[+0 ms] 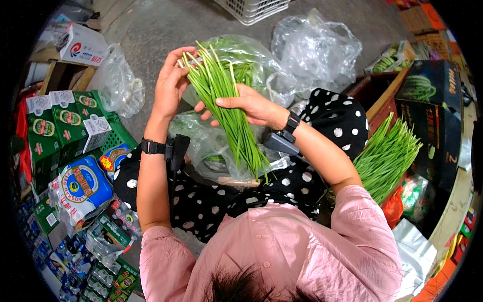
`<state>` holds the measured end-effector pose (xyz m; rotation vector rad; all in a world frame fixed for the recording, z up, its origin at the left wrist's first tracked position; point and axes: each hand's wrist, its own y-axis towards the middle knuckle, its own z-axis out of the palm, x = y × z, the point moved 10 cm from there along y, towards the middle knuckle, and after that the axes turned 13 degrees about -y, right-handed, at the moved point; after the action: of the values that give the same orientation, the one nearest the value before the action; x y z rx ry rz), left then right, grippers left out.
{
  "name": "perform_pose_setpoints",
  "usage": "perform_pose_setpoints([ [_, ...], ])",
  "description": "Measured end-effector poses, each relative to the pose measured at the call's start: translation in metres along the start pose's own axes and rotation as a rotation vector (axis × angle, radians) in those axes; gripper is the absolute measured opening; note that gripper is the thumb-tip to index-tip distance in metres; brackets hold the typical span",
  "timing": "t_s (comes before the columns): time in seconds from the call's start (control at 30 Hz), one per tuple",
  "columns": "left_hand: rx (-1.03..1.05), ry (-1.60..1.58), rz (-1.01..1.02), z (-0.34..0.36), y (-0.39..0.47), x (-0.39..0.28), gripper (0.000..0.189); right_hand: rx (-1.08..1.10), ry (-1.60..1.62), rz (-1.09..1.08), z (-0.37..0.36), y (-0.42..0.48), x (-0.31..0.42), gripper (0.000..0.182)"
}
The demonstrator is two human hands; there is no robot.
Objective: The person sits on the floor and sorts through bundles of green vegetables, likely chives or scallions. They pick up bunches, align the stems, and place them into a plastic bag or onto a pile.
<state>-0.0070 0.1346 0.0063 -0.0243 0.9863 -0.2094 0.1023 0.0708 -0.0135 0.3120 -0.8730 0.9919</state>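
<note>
A bunch of long green stalks, probably garlic chives (226,109), slants across the middle of the view, pale ends up and away from me. My right hand (251,105) is closed around its middle, thumb on top. At the pale ends is my left hand (175,77), its fingers bent and touching or very near the tips; whether it grips any is unclear. Behind the bunch lies a clear plastic bag (256,49) with more greens inside. Another clear plastic bag (203,147) sits below, over my lap. A larger heap of the same stalks (385,158) rests at my right.
Crumpled clear bags (317,53) and a white plastic crate (253,9) are on the floor ahead. Beer cartons (60,124) and shrink-wrapped beer packs (81,192) stand at left. A dark cardboard box with a watermelon picture (430,120) stands at right.
</note>
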Motion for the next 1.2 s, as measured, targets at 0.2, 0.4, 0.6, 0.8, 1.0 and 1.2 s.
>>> perform_pose_setpoints([
  [0.2, 0.042, 0.029, 0.031, 0.017, -0.005, -0.001, 0.039, -0.021, -0.053, -0.013, 0.004, 0.000, 0.001, 0.048],
  [0.4, 0.088, 0.172, 0.125, 0.031, -0.005, 0.002, 0.062, -0.043, -0.092, -0.030, -0.004, 0.004, -0.005, 0.042],
  [0.6, 0.078, 0.137, 0.100, 0.033, -0.003, -0.008, 0.067, -0.025, 0.166, -0.062, -0.005, 0.004, 0.001, 0.041],
  [0.8, 0.130, 0.118, 0.037, 0.038, -0.004, -0.008, 0.063, 0.090, 0.219, -0.070, 0.009, -0.001, 0.008, 0.050],
  [1.0, 0.206, 0.122, -0.011, 0.049, -0.009, -0.016, 0.069, 0.202, 0.413, 0.000, 0.029, -0.004, 0.010, 0.057],
  [1.2, 0.274, 0.042, -0.001, 0.064, -0.015, -0.022, 0.069, 0.216, 0.457, -0.009, 0.036, -0.008, 0.015, 0.058],
])
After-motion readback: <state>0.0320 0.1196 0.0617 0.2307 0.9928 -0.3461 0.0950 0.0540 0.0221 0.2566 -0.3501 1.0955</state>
